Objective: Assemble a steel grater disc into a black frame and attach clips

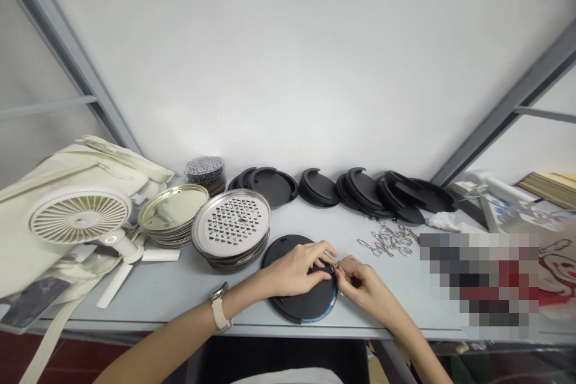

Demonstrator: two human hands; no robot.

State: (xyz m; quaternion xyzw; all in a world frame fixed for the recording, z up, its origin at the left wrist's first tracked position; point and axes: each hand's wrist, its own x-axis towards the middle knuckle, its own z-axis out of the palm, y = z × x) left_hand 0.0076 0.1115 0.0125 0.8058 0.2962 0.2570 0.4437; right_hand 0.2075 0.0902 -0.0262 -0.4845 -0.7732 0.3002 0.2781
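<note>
A round black disc [292, 306] with a blue strip along its lower right edge lies at the table's front edge. My left hand [299, 267] rests over it, its thumb and fingers curved around a small shiny metal piece [332, 267] near the right rim. At that same rim, my right hand [360, 279] pinches the small metal piece between thumb and forefinger. Fingertips of both hands nearly meet there. Loose metal clips [391, 240] lie in a heap behind my right hand.
Left of the disc stand stacks of perforated metal discs [231, 222] and gold discs [173, 207]. A white fan [81, 216] is at far left. Black round trays [274, 186] line the wall. A blurred patch [486, 282] covers the right side.
</note>
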